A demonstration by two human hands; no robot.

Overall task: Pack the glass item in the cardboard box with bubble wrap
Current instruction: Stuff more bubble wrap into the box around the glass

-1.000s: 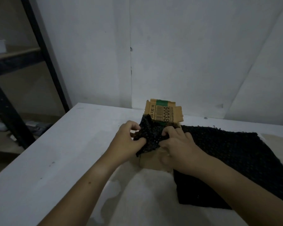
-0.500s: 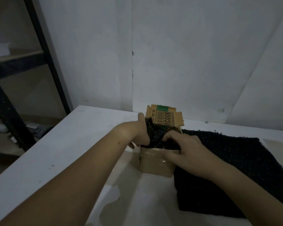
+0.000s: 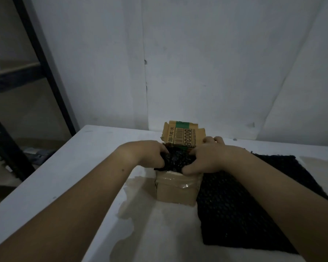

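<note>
A small brown cardboard box [image 3: 175, 191] stands on the white table, its far flap [image 3: 184, 137] upright with a barcode and green stripe. A black bubble-wrapped bundle [image 3: 176, 160] sits in the box's open top. My left hand [image 3: 150, 154] grips the bundle's left side. On the right side my right hand [image 3: 206, 157] presses it, fingers reaching over the box's far right edge. The glass item itself is hidden inside the wrap.
A large sheet of black bubble wrap [image 3: 244, 205] lies flat to the right of the box. The white table [image 3: 64, 176] ends at a white wall behind. A dark metal shelf frame [image 3: 36, 72] stands at the left. Brown stains mark the table surface.
The bundle has gone from held above the box to sitting down in its open top. Both hands moved forward and now sit on either side of it.
</note>
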